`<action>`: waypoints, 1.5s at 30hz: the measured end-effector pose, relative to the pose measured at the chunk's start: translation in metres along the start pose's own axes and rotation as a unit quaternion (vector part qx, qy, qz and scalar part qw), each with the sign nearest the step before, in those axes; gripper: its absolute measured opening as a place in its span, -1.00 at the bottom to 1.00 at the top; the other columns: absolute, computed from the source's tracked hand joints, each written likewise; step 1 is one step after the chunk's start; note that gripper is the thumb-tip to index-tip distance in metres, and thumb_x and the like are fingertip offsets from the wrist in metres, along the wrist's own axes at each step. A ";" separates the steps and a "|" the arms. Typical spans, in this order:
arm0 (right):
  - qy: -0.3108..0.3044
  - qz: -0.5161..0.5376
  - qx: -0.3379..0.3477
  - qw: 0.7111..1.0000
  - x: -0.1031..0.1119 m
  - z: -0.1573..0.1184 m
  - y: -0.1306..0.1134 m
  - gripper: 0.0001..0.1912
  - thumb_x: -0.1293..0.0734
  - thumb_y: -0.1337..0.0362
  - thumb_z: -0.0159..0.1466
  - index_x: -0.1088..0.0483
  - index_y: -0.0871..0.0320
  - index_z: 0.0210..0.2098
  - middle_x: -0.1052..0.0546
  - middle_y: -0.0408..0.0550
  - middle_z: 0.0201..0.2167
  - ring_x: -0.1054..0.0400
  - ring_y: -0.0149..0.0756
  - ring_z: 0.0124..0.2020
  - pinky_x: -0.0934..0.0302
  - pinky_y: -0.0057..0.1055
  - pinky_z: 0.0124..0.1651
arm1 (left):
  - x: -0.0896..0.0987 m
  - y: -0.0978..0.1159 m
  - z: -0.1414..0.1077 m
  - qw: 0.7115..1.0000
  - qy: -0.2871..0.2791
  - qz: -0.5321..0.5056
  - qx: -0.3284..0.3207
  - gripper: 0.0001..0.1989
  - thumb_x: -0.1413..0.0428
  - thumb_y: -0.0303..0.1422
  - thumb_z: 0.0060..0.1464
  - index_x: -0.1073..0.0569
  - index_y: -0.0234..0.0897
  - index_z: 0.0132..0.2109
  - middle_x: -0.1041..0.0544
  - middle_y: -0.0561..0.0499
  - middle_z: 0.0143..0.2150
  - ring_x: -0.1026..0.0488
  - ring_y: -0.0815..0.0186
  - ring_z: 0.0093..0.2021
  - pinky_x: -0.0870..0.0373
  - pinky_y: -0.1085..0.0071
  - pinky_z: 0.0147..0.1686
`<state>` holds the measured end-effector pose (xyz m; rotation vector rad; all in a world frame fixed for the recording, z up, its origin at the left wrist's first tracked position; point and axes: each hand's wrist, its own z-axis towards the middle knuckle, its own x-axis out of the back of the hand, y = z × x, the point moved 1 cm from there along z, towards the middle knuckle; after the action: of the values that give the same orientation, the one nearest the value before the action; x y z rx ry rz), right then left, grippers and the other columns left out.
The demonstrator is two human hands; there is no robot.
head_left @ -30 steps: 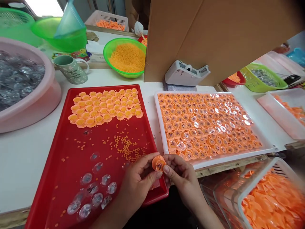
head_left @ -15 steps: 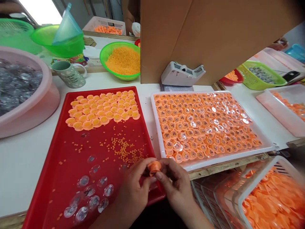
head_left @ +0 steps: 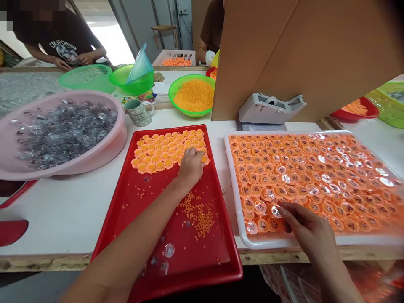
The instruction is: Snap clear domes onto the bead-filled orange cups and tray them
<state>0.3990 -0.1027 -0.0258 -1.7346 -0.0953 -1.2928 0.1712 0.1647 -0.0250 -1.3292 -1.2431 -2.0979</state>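
My left hand [head_left: 191,166] reaches over the red tray [head_left: 112,227], its fingers curled down on a small orange cup at the right end of the rows. These orange cups [head_left: 158,155] hold yellow-orange pellets. Over the white tray [head_left: 235,198], my right hand [head_left: 311,231] pinches a small orange cup with a shiny clear lid [head_left: 276,211] between thumb and fingers. Many similar lidded orange cups [head_left: 280,168] fill that tray in rows. Loose pellets [head_left: 202,219] and a few clear domed lids [head_left: 168,250] lie in the red tray, partly behind my left forearm.
On the left stands a pink tub [head_left: 121,134] of clear lids. Behind are a mug [head_left: 138,112], a green bowl [head_left: 194,94] of pellets and a tape dispenser [head_left: 268,109]. A cardboard panel [head_left: 284,54] rises at the back. Across the table is a person [head_left: 69,42].
My hands have parted from around one orange piece. The left moved forward to the filled cups; the right moved over the white tray with a lidded cup. The view has shifted left.
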 end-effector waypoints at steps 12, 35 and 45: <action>-0.045 0.094 0.123 0.987 -0.021 -0.043 -0.073 -0.82 -0.31 0.16 0.28 -0.52 0.07 -0.24 -0.55 -0.07 -0.35 -0.42 -0.25 -0.37 -0.31 -0.35 -0.32 | 0.039 0.021 -0.056 0.991 -0.113 -0.021 -0.066 -0.75 0.04 -0.66 -0.06 -0.35 -0.24 -0.29 -0.40 0.00 -0.32 -0.34 0.25 -0.31 -0.30 0.31 -0.33; -0.279 -0.017 0.428 0.860 -0.116 -0.082 -0.161 -0.50 -0.10 0.66 0.06 -0.38 0.20 -0.10 -0.44 0.01 -0.34 -0.33 -0.24 -0.41 -0.32 -0.35 -0.35 | 0.085 -0.014 -0.180 0.938 0.026 -0.295 0.181 -0.79 -0.14 -0.52 0.00 -0.54 -0.22 -0.19 -0.57 -0.03 -0.18 -0.51 0.24 -0.14 -0.47 0.32 -0.12; -0.305 -0.042 0.435 0.846 -0.091 -0.082 -0.140 -0.20 -0.03 0.66 0.12 -0.11 0.09 0.32 -0.37 0.02 -0.26 -0.32 -0.29 -0.39 -0.41 -0.33 -0.30 | 0.085 -0.001 -0.180 0.897 -0.081 -0.351 0.258 -0.82 -0.18 -0.45 -0.04 -0.56 -0.22 -0.23 -0.57 0.01 -0.23 -0.50 0.25 -0.24 -0.41 0.37 -0.27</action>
<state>0.2244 -0.0425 -0.0093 -1.2474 -0.9798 -0.5251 0.0316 0.0288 0.0169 -0.8909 -2.4255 -1.8303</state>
